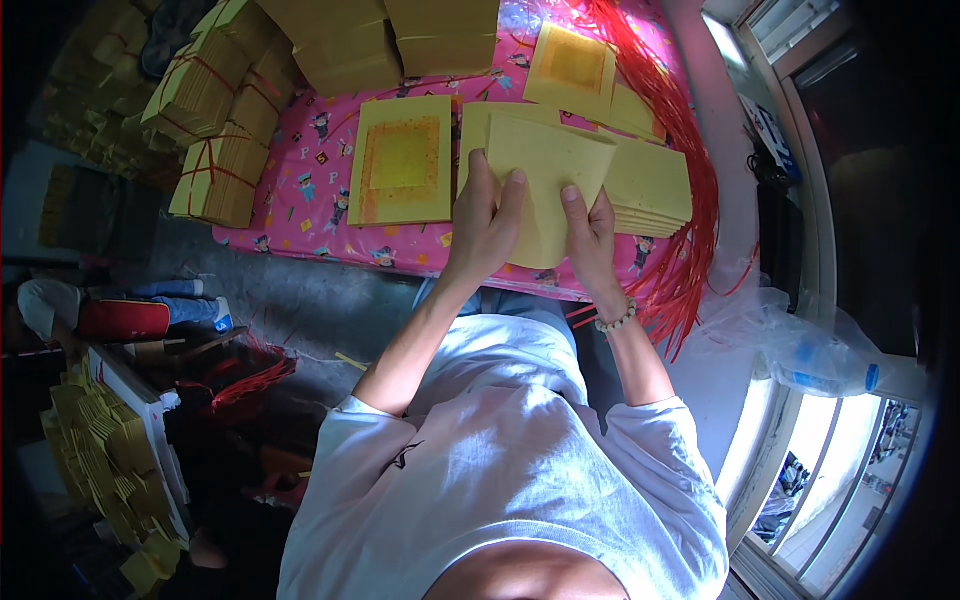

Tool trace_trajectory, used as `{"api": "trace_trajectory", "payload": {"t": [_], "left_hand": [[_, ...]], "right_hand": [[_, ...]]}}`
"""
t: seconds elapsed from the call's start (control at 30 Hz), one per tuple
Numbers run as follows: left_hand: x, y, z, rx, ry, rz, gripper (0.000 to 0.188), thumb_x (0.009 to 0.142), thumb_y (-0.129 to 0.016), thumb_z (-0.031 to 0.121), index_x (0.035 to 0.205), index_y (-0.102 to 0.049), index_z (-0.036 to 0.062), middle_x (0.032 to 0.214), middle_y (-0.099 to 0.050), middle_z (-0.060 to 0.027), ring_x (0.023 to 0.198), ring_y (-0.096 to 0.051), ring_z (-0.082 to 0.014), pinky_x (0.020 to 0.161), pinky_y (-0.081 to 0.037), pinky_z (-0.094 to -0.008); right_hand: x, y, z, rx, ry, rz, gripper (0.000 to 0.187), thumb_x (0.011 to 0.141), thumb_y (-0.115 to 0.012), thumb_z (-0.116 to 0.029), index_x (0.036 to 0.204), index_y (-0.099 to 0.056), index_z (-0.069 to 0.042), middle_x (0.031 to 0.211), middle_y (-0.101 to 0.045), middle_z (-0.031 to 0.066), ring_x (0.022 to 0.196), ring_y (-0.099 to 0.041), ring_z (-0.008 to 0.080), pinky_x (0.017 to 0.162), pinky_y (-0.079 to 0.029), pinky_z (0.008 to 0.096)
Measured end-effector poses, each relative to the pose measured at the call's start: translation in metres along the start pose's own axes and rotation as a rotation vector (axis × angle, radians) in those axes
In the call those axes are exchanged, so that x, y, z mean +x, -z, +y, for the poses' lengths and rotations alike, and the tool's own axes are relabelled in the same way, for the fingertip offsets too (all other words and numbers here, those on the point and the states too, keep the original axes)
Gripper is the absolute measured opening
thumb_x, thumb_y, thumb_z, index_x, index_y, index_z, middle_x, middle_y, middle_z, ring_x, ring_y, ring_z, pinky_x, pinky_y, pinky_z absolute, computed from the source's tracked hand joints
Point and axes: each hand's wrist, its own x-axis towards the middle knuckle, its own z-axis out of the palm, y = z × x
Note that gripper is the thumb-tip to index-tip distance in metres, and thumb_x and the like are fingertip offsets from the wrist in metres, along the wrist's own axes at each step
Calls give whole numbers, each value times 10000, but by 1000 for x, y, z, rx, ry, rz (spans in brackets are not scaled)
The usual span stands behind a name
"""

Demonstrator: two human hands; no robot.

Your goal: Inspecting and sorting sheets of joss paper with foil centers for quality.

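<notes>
A small sheaf of plain yellow paper sheets (545, 200) is upright and bowed between my hands above the near side of the table. My left hand (489, 218) grips its left edge, the thumb lying on the face. On the opposite edge my right hand (592, 238) is closed the same way, with a beaded bracelet on that wrist. More yellow sheets lie partly hidden behind the sheaf. To the left is a flat yellow paper stack (402, 160) with an orange-bordered square on top. A fanned pile of yellow paper (648, 185) rests just right of my right hand.
A pink patterned cover (310, 190) drapes the table. Tied yellow bundles (215, 180) stand at its left, taller stacks (440, 35) at the back. Red plastic strands (690, 190) hang over the right edge. Another person (120, 305) is at far left; a barred window (820, 470) is lower right.
</notes>
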Motion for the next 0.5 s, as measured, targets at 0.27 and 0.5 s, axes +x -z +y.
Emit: {"api": "trace_trajectory", "payload": {"t": [0.27,0.5], "left_hand": [[-1,2,11,-108,-10,-15,203,920,-486,96,1084,-424,-7,963,-598,-132,868,-591,-178,742,-467,-307],[3,10,8,-200,94,-72,213,900,-532,82,1084,-467,-2,993,-595,-90,920,-563,-121,790,-456,-264]], "right_hand": [[-1,0,-3,12,17,-1,310,968,-493,-236,1166,-515,1,981,-620,39,849,-569,66,718,-471,211],[-1,-2,-6,35,-41,52,287,964,-503,-222,1124,-552,12,942,-635,31,823,-571,50,711,-469,202]]}}
